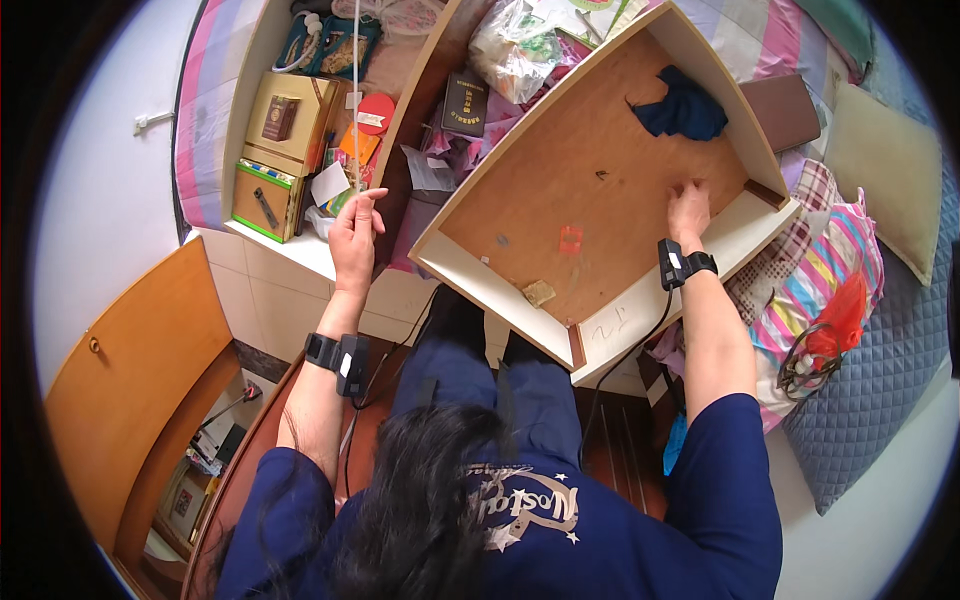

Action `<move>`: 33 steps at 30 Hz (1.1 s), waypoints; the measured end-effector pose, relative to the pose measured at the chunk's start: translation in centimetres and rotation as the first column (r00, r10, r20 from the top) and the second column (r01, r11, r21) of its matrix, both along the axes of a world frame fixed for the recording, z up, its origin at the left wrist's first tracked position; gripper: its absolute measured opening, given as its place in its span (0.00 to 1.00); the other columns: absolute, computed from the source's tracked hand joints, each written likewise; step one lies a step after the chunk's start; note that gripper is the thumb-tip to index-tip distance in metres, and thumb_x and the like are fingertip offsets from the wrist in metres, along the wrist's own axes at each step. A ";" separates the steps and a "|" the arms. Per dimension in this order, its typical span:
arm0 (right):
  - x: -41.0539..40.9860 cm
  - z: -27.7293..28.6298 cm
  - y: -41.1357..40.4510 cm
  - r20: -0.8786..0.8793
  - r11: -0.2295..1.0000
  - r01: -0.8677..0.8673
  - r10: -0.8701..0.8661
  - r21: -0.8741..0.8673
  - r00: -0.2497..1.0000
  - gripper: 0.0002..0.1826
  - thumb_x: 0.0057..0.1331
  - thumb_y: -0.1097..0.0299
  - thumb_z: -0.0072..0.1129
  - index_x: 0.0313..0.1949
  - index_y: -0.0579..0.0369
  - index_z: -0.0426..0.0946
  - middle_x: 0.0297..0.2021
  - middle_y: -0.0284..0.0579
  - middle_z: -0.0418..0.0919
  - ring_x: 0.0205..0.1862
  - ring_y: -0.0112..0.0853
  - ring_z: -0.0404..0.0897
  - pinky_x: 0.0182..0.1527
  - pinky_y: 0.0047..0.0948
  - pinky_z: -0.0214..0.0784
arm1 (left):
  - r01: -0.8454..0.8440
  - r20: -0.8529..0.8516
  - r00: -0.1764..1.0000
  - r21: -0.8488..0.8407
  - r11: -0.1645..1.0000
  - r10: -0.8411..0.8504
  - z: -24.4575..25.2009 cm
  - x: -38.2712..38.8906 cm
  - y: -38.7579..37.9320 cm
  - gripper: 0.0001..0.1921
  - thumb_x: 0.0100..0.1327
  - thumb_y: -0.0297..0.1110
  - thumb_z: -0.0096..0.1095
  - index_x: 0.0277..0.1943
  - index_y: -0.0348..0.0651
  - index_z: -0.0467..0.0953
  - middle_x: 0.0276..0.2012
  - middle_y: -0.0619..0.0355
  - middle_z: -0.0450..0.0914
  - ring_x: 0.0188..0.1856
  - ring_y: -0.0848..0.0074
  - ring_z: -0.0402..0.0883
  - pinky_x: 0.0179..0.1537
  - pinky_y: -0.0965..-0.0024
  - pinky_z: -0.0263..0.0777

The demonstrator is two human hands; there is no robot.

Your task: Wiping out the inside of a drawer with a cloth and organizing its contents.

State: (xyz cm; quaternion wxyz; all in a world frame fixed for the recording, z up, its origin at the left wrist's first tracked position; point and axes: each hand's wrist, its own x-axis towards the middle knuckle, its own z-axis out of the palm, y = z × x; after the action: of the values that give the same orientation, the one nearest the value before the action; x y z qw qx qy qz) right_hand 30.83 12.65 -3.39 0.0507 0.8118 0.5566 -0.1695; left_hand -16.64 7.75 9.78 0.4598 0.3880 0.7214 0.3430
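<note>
My right hand (688,206) is inside a large wooden drawer (510,217), fingertips bent down by its brown floor near the right-hand wall. Whether it pinches anything is hidden. A dark blue cloth (681,105) lies crumpled at the drawer's far end. On the floor also lie an orange-red packet (571,240), a crumpled beige scrap (538,293) and a small dark object (601,175). My left hand (358,236) is raised left of the drawer, fingers partly curled. A thin white rod or cord (356,90) meets its fingertips; I cannot tell whether they grip it.
Left of the drawer, an open compartment (409,82) holds a gold box (289,120), a green-edged box (262,201) and cards. A black booklet (465,103) and a clear plastic bag (515,52) lie beyond. Cushions (885,172) and folded fabric lie right. Cables trail from both wrist devices.
</note>
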 end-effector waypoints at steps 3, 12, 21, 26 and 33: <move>-0.4 0.0 -0.7 -0.097 0.990 0.119 -0.126 -0.074 0.987 0.21 0.56 0.67 0.61 0.51 0.42 0.71 0.50 0.46 0.70 0.50 0.45 0.73 0.48 0.41 0.70 | -0.023 0.021 1.000 -0.008 1.000 0.023 -0.3 -0.1 0.0 0.16 0.71 0.41 0.47 0.46 0.40 0.78 0.19 0.70 0.67 0.21 0.92 0.58 0.22 0.84 0.48; 0.0 0.4 -0.1 -0.002 0.998 0.063 -0.063 -0.007 0.998 0.19 0.57 0.66 0.60 0.50 0.42 0.73 0.53 0.43 0.69 0.50 0.43 0.74 0.47 0.41 0.70 | 0.005 0.109 0.994 -0.028 1.000 -0.002 -0.5 0.7 -0.8 0.15 0.72 0.40 0.47 0.47 0.40 0.78 0.19 0.70 0.67 0.20 0.92 0.57 0.21 0.84 0.48; -1.7 -0.6 -4.0 -0.238 0.999 0.010 -0.002 0.035 0.971 0.16 0.59 0.70 0.56 0.47 0.54 0.70 0.36 0.46 0.79 0.42 0.42 0.78 0.43 0.40 0.71 | 0.296 -0.097 0.953 0.090 0.951 -0.287 0.4 2.7 -0.7 0.12 0.70 0.33 0.48 0.49 0.40 0.77 0.21 0.67 0.70 0.25 0.89 0.67 0.26 0.82 0.60; -7.6 -0.9 -9.5 -0.643 0.992 0.060 0.025 0.110 0.765 0.15 0.59 0.76 0.53 0.47 0.56 0.69 0.36 0.51 0.79 0.38 0.42 0.81 0.40 0.33 0.72 | 0.317 -0.032 0.948 0.038 0.948 -0.316 1.4 4.2 -1.0 0.11 0.70 0.34 0.50 0.46 0.41 0.79 0.20 0.66 0.70 0.24 0.88 0.68 0.27 0.82 0.62; -11.4 -1.2 -13.6 -0.640 0.936 0.351 -0.272 -0.003 0.719 0.05 0.60 0.72 0.54 0.35 0.57 0.77 0.33 0.48 0.79 0.36 0.38 0.80 0.41 0.32 0.71 | 0.341 -0.032 0.940 0.050 0.939 -0.340 0.9 4.5 -2.1 0.10 0.69 0.33 0.51 0.45 0.42 0.79 0.22 0.62 0.73 0.24 0.86 0.70 0.27 0.80 0.64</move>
State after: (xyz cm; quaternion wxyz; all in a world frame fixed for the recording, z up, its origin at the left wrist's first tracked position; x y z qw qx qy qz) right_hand 19.46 -0.98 -4.57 -0.2164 0.7909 0.4053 -0.4043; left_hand -12.18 5.66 10.71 0.4929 0.5233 0.6390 0.2735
